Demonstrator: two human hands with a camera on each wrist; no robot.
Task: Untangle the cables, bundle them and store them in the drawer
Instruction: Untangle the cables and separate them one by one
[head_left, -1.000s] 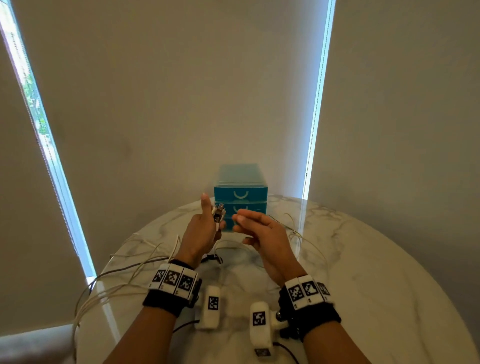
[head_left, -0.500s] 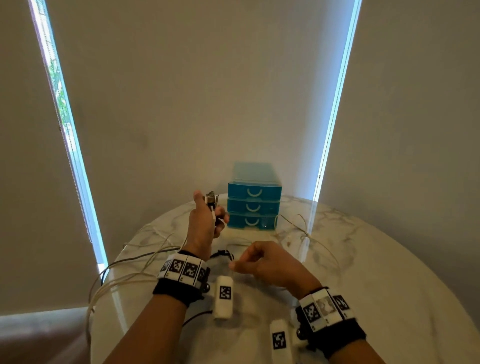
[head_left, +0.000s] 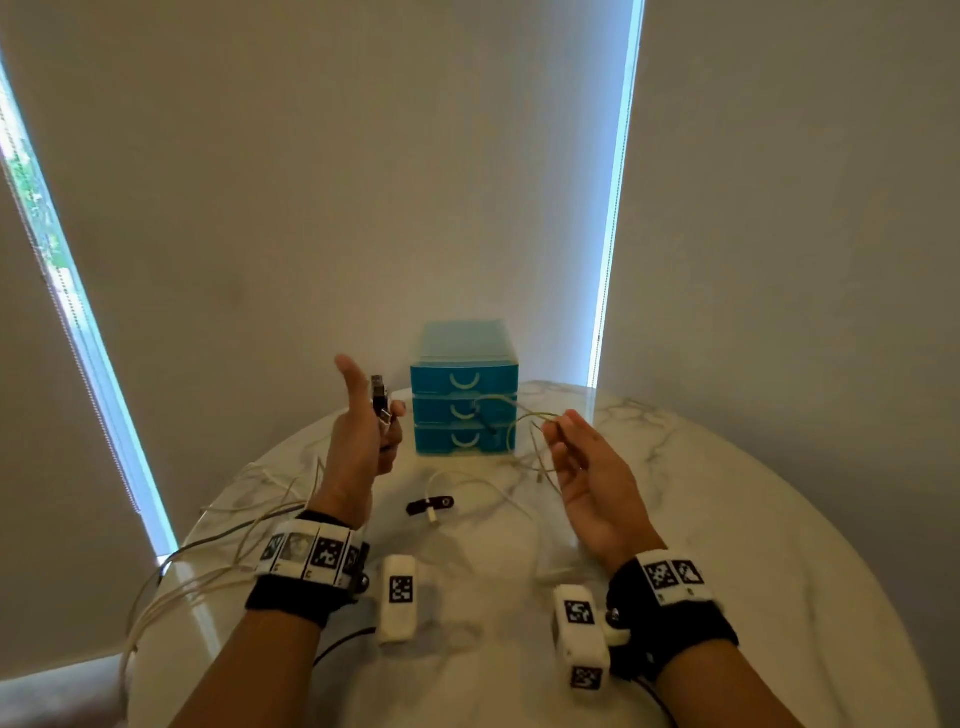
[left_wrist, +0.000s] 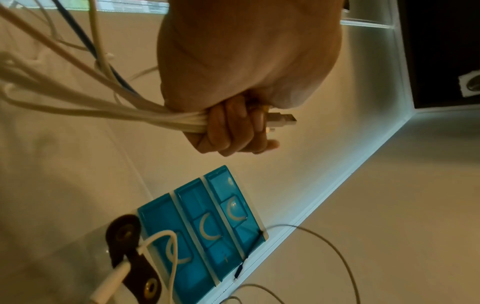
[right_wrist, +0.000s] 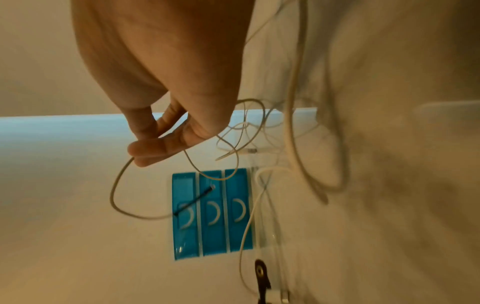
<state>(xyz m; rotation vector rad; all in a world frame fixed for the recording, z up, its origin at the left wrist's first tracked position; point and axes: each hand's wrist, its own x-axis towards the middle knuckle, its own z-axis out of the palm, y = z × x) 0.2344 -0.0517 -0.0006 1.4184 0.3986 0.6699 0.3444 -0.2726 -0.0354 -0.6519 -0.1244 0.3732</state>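
Observation:
My left hand is raised left of the blue drawer unit and grips a bunch of white cables, whose USB plugs stick up past the fingers. Those cables trail down left over the table edge. My right hand, lifted to the right of the drawers, pinches a thin pale cable between thumb and fingertips; its dark tip hangs before the drawer fronts. All three drawers are closed.
A black snap strap lies on the round marble table with a white cable end across it. More loose white cable loops between the strap and the drawers. Walls stand close behind, with window strips at both sides.
My right hand has risen from low on the table and moved right, lifting the thin cable. My left hand has stayed up with the plugs, thumb now stretched out.

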